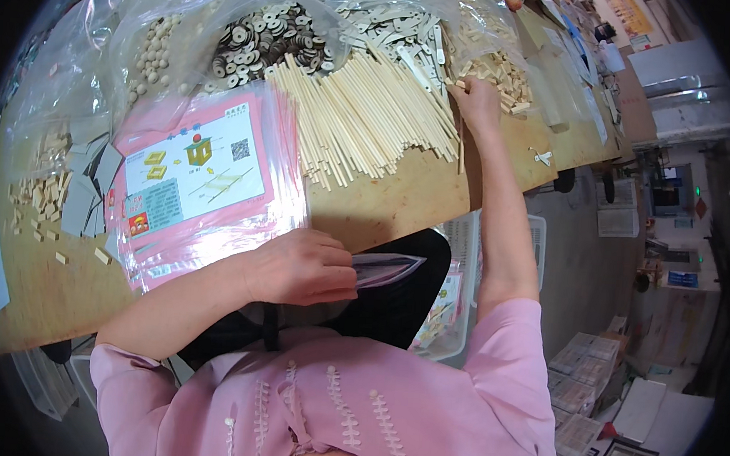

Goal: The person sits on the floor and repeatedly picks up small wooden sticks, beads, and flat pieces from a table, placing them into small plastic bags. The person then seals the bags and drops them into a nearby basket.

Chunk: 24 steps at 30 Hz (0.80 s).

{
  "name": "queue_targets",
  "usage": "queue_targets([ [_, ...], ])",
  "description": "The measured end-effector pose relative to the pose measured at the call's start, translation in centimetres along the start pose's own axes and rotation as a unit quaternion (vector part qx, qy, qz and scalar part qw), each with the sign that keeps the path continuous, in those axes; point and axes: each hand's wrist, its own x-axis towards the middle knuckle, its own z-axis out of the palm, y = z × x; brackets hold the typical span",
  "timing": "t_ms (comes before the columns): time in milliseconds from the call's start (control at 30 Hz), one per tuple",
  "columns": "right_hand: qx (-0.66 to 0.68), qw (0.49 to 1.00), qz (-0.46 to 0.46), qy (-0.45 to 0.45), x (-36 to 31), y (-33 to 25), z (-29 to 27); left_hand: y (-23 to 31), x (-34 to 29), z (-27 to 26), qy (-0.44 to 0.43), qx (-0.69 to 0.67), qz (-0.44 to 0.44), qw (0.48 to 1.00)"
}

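My left hand (pixel 306 266) is closed around a clear plastic bag (pixel 389 269), held just off the table's front edge with its mouth pointing right. Out to the right, my right hand (pixel 478 103) reaches over the table, fingers pinched on a small wooden block (pixel 455 83). Beside that hand is a heap of small wooden blocks (pixel 508 80), spilling from a clear bag. Many thin wooden sticks (pixel 372 116) lie in a wide pile left of the right hand. A stack of pink printed plastic bags (pixel 263 192) rests between the sticks and my left forearm.
Along the back, open clear bags hold wooden balls (pixel 157 48), dark and pale discs (pixel 263 42) and pale flat strips (pixel 405 42). Small blocks (pixel 45 196) and grey cards (pixel 90 182) lie at the left. A plastic crate (pixel 458 317) with packets stands below the table.
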Motion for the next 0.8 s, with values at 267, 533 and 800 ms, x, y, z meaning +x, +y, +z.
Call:
queue_targets([
  [267,0.639,0.751,0.089,-0.137,-10.7,-3.6,-6.7,-0.2,-1.3,1.3,0.036,-0.126,-0.068,0.989],
  [533,0.444,0.876,-0.044,-0.181,-27.4,-11.2,-11.6,0.7,-0.5,2.1,0.044,0.097,0.032,0.994],
  [800,0.163,0.955,-0.148,-0.2,-30.7,-9.7,-8.2,2.9,-2.6,5.5,0.072,0.144,-0.008,0.987],
])
